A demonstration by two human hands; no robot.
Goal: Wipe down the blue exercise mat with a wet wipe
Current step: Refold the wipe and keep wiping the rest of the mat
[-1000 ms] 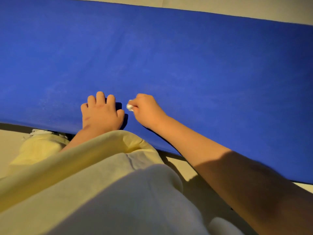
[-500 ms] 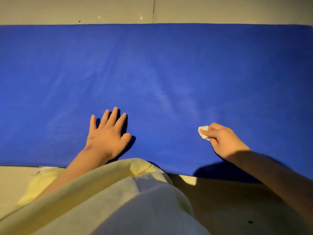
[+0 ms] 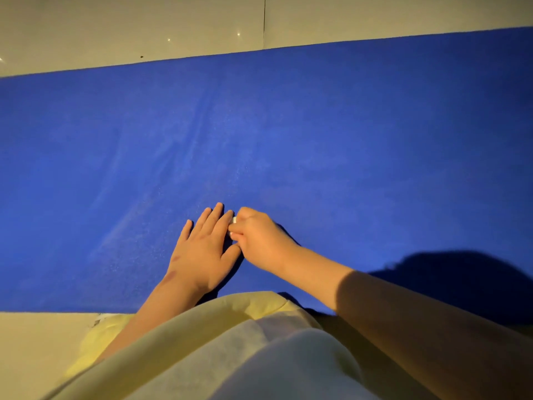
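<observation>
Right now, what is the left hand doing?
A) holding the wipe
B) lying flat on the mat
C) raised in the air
B: the left hand lies flat, fingers straight, on the mat; the right hand pinches the wipe.

This is an indoor room, probably at home or in a small exercise space, though the view cannot settle which. A blue exercise mat (image 3: 288, 125) lies flat on a pale tiled floor (image 3: 115, 30) with a thin joint (image 3: 264, 21) between tiles. Warm yellowish light throws a hard shadow (image 3: 461, 278) across it.
</observation>
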